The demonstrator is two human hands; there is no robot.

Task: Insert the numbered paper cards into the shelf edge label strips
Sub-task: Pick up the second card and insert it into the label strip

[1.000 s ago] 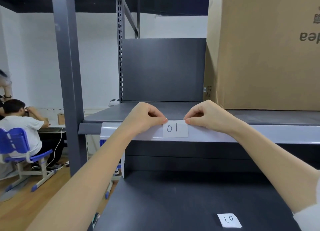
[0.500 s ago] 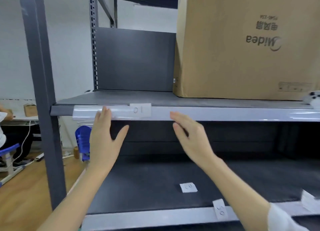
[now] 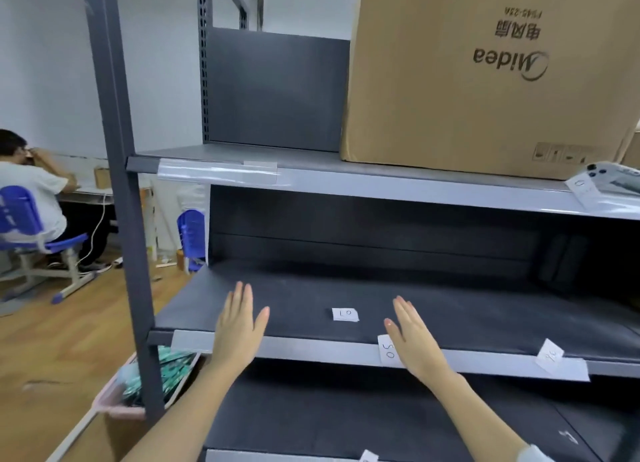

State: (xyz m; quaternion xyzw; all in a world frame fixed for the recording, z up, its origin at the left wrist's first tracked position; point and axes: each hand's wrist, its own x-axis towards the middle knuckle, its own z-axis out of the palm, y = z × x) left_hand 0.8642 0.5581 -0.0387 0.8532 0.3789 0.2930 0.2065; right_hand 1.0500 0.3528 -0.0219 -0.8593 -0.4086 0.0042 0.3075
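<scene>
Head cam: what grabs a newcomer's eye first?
The big cardboard box on the upper shelf, top right, printed upside down. Then the left hand and right hand, open and flat, in front of the middle shelf, with a loose card lying between them.

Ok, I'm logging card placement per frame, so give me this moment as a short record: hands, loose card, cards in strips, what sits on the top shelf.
left hand: open, fingers straight, holding nothing, over the middle shelf's front edge
right hand: open, holding nothing, beside the 05 card
loose card: lies flat on the middle shelf, between the two hands
05 card: upright in the middle shelf strip
top strip card: seated in the top shelf strip, number unreadable
cardboard box: stands on the top shelf, print upside down
</scene>
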